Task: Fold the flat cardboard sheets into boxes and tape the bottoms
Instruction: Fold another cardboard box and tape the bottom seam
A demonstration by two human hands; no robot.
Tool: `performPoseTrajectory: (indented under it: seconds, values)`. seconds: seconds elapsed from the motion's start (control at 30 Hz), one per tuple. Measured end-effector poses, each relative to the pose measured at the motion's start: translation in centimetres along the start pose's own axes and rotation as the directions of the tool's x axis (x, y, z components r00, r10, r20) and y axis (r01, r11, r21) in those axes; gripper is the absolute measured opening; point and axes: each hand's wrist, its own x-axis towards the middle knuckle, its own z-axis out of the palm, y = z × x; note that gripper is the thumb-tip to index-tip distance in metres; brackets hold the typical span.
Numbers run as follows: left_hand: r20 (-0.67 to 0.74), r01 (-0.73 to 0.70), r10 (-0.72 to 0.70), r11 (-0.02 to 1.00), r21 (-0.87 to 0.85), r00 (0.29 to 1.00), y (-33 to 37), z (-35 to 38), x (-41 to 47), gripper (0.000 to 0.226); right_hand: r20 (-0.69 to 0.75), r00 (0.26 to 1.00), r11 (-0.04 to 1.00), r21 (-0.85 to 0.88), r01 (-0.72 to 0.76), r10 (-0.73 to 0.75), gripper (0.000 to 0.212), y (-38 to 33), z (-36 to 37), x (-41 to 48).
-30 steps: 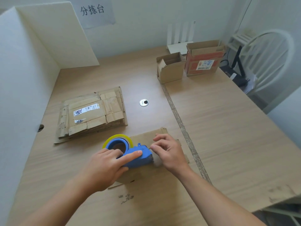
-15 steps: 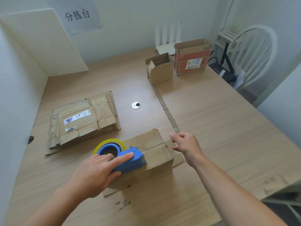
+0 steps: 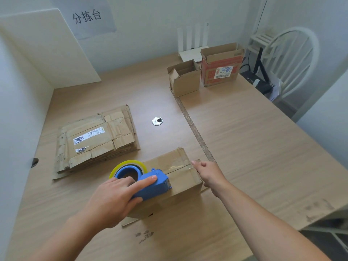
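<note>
A folded cardboard box [image 3: 181,180] lies bottom-up on the wooden table near me, with clear tape along its centre seam. My left hand [image 3: 114,196] grips a blue tape dispenser [image 3: 150,185] carrying a yellowish tape roll [image 3: 129,165], and the dispenser sits on the box's left part. At the box's right edge, my right hand [image 3: 209,173] presses its fingers where the tape ends. A stack of flat cardboard sheets [image 3: 94,140] lies to the left.
Two assembled open boxes, a plain one [image 3: 184,80] and a red-printed one [image 3: 221,66], stand at the back. A metal grommet [image 3: 157,121] sits mid-table. White partitions close the left side. A white chair [image 3: 293,59] stands at the right. A table seam [image 3: 194,127] runs front to back.
My right hand slid from beside the dispenser to the box's right edge. My left hand drew the dispenser leftward, leaving tape along the seam.
</note>
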Motion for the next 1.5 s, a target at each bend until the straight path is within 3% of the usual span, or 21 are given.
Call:
performPoseTrajectory:
  seconds: [0.1, 0.13, 0.17, 0.2, 0.3, 0.4, 0.5, 0.8, 1.03, 1.17, 1.3, 1.5]
  values:
    - [0.003, 0.005, -0.005, 1.0, 0.007, 1.0, -0.1, -0.1, 0.0, 0.069, 0.037, 0.996, 0.995, 0.06, -0.08, 0.078, 0.028, 0.3, 0.2, -0.4]
    - [0.006, 0.005, -0.005, 1.0, 0.008, 1.0, -0.1, -0.1, 0.0, 0.069, 0.053, 0.994, 0.992, 0.075, -0.104, 0.101, 0.042, 0.5, 0.1, -0.7]
    - [0.012, 0.007, -0.008, 1.0, 0.01, 1.0, -0.1, -0.2, 0.0, 0.069, 0.038, 0.996, 0.995, 0.056, -0.078, 0.076, 0.053, 0.3, -0.2, -1.2]
    - [0.017, 0.011, -0.011, 1.0, 0.013, 1.0, -0.1, -0.2, 0.0, 0.07, -0.006, 1.0, 1.0, 0.017, 0.012, -0.012, 0.049, 0.2, -0.5, -1.3]
    - [0.012, 0.021, -0.021, 1.0, -0.005, 1.0, 0.0, -0.3, 0.2, 0.07, -0.08, 0.971, 0.974, 0.012, 0.228, -0.226, 0.014, -1.4, -0.7, -2.3]
    - [0.025, 0.021, -0.02, 0.999, -0.029, 0.999, 0.0, -0.3, 0.1, 0.069, -0.005, 0.965, 0.963, -0.072, 0.26, -0.261, 0.026, -2.3, 1.1, -2.5]
    - [0.061, 0.036, -0.034, 0.999, -0.032, 0.998, 0.3, -0.8, 0.1, 0.069, -0.079, 0.955, 0.943, -0.204, 0.264, -0.285, 0.038, -2.0, 3.3, -2.2]
    - [0.011, 0.017, -0.017, 0.999, -0.045, 1.0, -0.2, -2.0, 1.0, 0.068, -0.141, 0.944, 0.917, -0.316, 0.244, -0.3, 0.04, -1.2, 3.6, -1.3]
    - [0.239, 0.158, -0.141, 0.986, -0.055, 0.961, -4.1, -5.4, -1.8, 0.062, -0.173, 0.944, 0.907, -0.368, 0.203, -0.281, 0.037, -1.1, 3.6, -1.3]
    - [0.359, 0.335, -0.248, 0.92, -0.203, 0.9, -7.4, -5.8, -3.7, 0.059, -0.171, 0.94, 0.902, -0.374, 0.215, -0.295, 0.04, -0.9, 3.5, -1.1]
    - [0.45, 0.449, -0.252, 0.793, -0.412, 0.857, -9.1, -6.0, -5.2, 0.058, -0.174, 0.935, 0.892, -0.393, 0.223, -0.31, 0.038, -1.2, 3.6, -1.3]
    - [0.514, 0.516, -0.229, 0.673, -0.53, 0.827, -10.9, -4.4, -6.2, 0.065, -0.164, 0.931, 0.892, -0.379, 0.246, -0.326, 0.033, -1.6, 3.5, -1.8]
